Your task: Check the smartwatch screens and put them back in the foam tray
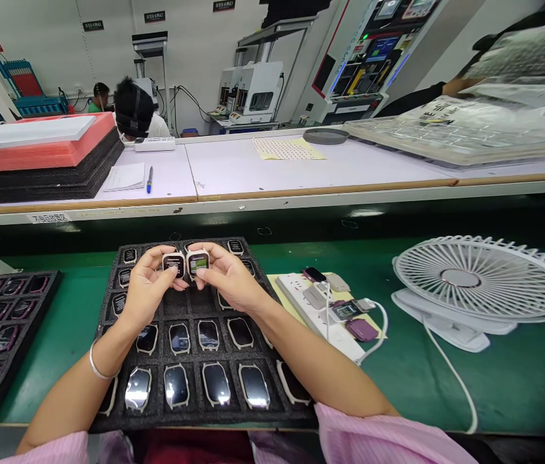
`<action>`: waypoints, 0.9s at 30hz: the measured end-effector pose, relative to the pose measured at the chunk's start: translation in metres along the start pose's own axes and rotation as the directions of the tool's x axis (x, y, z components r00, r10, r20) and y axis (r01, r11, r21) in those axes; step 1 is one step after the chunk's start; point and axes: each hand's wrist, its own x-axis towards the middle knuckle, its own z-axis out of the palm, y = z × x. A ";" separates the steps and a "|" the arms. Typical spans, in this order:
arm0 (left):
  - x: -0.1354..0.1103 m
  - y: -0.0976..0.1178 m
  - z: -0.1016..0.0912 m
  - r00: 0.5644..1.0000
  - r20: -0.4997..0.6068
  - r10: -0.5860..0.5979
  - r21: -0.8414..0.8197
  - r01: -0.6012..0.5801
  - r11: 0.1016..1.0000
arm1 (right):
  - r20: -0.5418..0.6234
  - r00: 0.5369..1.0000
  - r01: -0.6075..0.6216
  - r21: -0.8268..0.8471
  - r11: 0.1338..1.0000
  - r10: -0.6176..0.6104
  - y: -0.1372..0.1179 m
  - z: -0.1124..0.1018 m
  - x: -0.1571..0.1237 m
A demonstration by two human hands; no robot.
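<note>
My left hand [149,280] pinches a smartwatch body [174,265] by its edges, its lit screen showing white text on black. Beside it, my right hand [226,274] grips a second smartwatch body [198,263] with a partly green screen, thumb on its lower edge. The two watches are held side by side above a black foam tray [189,419]. Rows of pale-framed watches lie in the tray's pockets, such as a dark-screened watch [217,383] in the front row. Several at the left and back show lit text. My hands and forearms hide part of the tray.
A second foam tray [23,322] with purple-framed watches lies at the left. To the right are a power strip [296,293] with chargers and a white fan [460,278]. A raised shelf [224,164] crosses behind, with foam sheets [69,145]. Other people are beyond.
</note>
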 end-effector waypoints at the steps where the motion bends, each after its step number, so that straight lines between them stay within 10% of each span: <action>1: 0.000 0.000 0.000 1.000 -0.002 0.002 0.001 -0.002 1.000 | 0.000 1.000 -0.002 -0.001 1.000 0.002 0.000 0.000 0.000; 27: -0.004 0.004 0.000 0.995 0.042 -0.089 -0.070 0.091 0.993 | -0.086 0.993 -0.067 0.130 0.989 0.079 -0.001 -0.001 0.003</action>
